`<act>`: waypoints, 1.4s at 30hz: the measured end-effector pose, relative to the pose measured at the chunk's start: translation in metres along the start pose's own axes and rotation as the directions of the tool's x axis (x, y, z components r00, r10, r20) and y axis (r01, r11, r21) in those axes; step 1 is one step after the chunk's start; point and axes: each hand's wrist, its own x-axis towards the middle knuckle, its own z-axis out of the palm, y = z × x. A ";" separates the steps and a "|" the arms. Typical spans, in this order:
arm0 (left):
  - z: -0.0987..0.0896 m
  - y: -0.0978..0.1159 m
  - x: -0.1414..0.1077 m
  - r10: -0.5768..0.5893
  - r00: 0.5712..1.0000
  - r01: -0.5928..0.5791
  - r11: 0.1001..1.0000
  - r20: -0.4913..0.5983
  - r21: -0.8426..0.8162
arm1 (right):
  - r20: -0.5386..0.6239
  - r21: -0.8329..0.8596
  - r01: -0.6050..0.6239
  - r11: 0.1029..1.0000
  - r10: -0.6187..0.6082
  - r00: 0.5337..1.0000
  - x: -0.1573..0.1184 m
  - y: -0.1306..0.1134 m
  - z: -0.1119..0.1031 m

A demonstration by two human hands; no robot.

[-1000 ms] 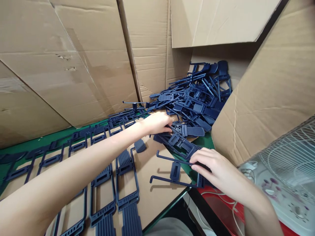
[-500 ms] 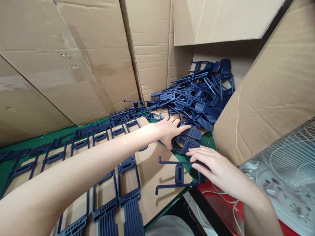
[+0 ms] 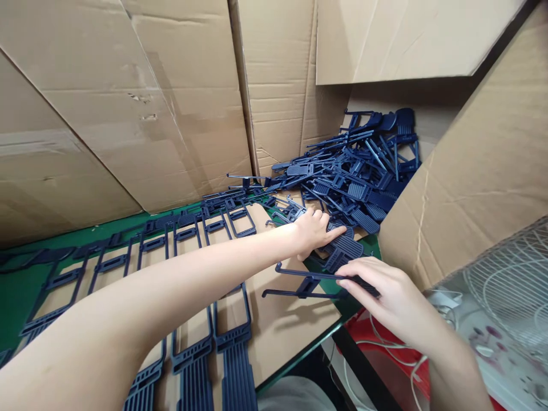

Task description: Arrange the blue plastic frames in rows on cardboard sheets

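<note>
My right hand (image 3: 381,285) pinches a dark blue plastic frame (image 3: 306,285) by its ribbed end, between thumb and fingers. The frame is tilted, and its two hooked arms point left above the cardboard sheet (image 3: 282,325). My left hand (image 3: 317,233) reaches into the near edge of a heap of similar frames (image 3: 342,171). Its index finger is stretched over a ribbed part (image 3: 349,246) while the other fingers curl down. What they close on is hidden beneath the hand.
Several like frames (image 3: 233,337) lie in a row on cardboard at the left, partly behind my left arm. Tall cardboard panels (image 3: 192,103) wall in the green tabletop (image 3: 107,231). To the right are a white wire fan guard (image 3: 509,285), cables and a red surface (image 3: 385,365).
My right hand has taken hold of the frame and tilted it up off the cardboard. My left hand's outer fingers have curled in. The view has shifted slightly.
</note>
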 end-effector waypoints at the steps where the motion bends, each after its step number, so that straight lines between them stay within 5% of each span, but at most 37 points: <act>1: 0.001 -0.001 0.000 0.008 1.000 -0.008 1.000 -0.002 0.000 | -0.003 0.023 0.024 0.999 -0.024 1.000 0.000 -0.001 0.000; 12: 0.003 -0.018 0.000 0.048 0.994 -0.068 0.978 -0.103 -0.197 | 0.013 0.134 0.135 0.982 -0.138 0.990 0.001 0.000 0.004; 20: 0.024 -0.013 0.003 0.065 0.954 -0.088 0.994 -0.291 -0.067 | 0.034 0.138 0.150 0.979 -0.156 0.987 0.004 -0.001 0.009; 27: 0.022 -0.013 0.000 0.129 0.950 -0.164 0.981 -0.286 -0.102 | -0.006 0.146 0.195 0.970 -0.196 0.981 0.006 -0.002 0.010; 36: -0.021 -0.047 -0.006 0.033 0.922 -0.083 0.990 -0.386 -0.114 | -0.054 0.274 0.212 0.938 -0.205 0.977 0.002 0.001 0.008; 40: -0.048 -0.075 -0.040 -0.046 0.928 -0.009 0.989 -0.370 -0.146 | -0.074 0.244 0.229 0.942 -0.217 0.973 0.002 0.002 0.009; 42: -0.055 -0.092 -0.069 -0.189 0.925 0.116 0.966 -0.328 -0.231 | -0.099 0.199 0.243 0.949 -0.227 0.969 0.000 0.005 0.010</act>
